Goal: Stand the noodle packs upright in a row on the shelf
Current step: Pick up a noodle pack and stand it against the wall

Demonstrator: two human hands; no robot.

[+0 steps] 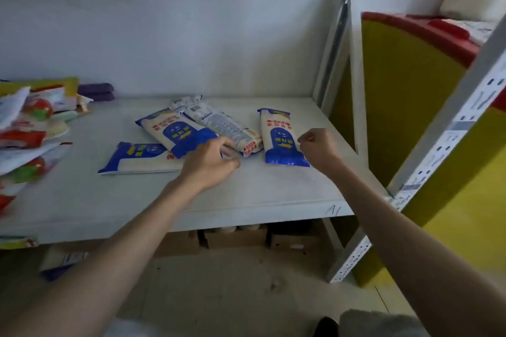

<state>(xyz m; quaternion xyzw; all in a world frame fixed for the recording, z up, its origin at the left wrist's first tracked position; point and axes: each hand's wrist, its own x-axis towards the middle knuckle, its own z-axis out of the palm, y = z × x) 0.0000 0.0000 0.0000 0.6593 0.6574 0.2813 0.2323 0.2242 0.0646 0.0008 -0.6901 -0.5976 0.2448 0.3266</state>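
Several blue-and-white noodle packs lie flat on the white shelf (273,191). One lies at the front left (137,157). Another lies diagonally across it (172,130). A third, back side up (221,123), leans on that one. A fourth lies lengthwise to the right (280,134). My left hand (210,163) hovers with curled fingers over the near ends of the diagonal and back-side-up packs; whether it grips one is hidden. My right hand (317,145) is curled into a fist just right of the fourth pack, with nothing visible in it.
A loose heap of red, green and white packets (30,123) fills the shelf's left end, with a purple item (95,91) behind it. A slotted metal upright (438,128) stands at the right front corner. A yellow and red panel (405,96) is beyond it. Cardboard boxes (235,238) sit under the shelf.
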